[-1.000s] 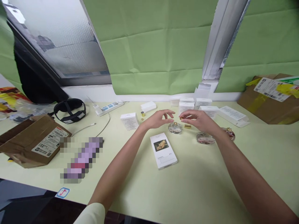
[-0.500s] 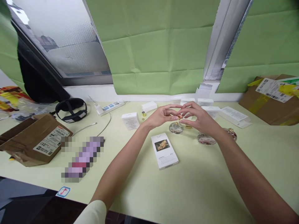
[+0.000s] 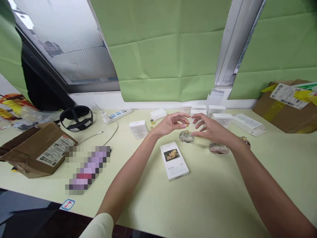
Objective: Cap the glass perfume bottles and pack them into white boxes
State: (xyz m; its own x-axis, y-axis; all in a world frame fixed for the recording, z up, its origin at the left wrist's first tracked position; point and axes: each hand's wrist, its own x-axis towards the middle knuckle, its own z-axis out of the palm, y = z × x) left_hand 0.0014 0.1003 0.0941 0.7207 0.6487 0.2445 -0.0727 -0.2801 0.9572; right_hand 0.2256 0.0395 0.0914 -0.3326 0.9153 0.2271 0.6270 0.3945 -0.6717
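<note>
My left hand [image 3: 170, 124] pinches a small gold ring [image 3: 187, 125] between thumb and fingertips, above a round clear glass perfume bottle [image 3: 186, 137] with a gold neck. To its right, my right hand [image 3: 210, 129] has its fingers apart and holds nothing I can see; its thumb tip is close by the bottle's right side. Another glass bottle [image 3: 219, 148] lies under my right wrist, and a further gold-topped bottle [image 3: 244, 141] is partly hidden behind the forearm. In front of the first bottle, a white box with a flower picture [image 3: 174, 161] lies flat.
A white carton [image 3: 138, 129] stands left of my left hand, near a gold cap [image 3: 152, 122]. Several white boxes [image 3: 220, 119] stand along the wall. Cardboard boxes sit at left [image 3: 37, 152] and right [image 3: 284, 109]. A headset [image 3: 76, 118] and power strip [image 3: 120, 115] lie back left.
My hands have moved apart; the right fingers have let go and spread, while the left keeps the small gold ring. The gold piece seen beside the bottle is now out of sight.
</note>
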